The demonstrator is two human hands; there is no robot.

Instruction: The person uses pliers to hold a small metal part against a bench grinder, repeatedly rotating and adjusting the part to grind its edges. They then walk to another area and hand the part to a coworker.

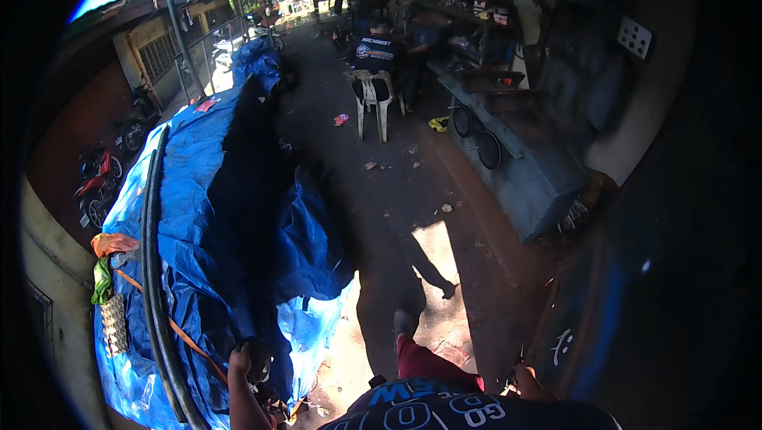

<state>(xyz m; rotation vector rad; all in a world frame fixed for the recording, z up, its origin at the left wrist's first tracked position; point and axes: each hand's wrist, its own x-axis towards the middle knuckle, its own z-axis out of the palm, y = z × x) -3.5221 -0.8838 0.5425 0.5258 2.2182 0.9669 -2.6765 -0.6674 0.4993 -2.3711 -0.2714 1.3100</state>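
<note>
My left hand [240,360] is low at the left, beside the blue tarp [193,215]. Its fingers look closed around a dark object in shade that I cannot make out. My right hand [525,380] is at the lower right, close to my body, with its fingers drawn together. A thin dark thing [521,353] rises from it, too small and dim to name. Two long black pipes [152,247] and an orange strap [189,340] lie over the tarp. My foot [403,321] is on the ground ahead.
On the right stands a long grey metal bench [516,168] with round black rings [488,150] at its side. A person [379,50] sits on a white plastic chair [371,96] ahead, with another person [429,29] near. An egg tray [114,324] and parked motorcycles [101,184] are at left.
</note>
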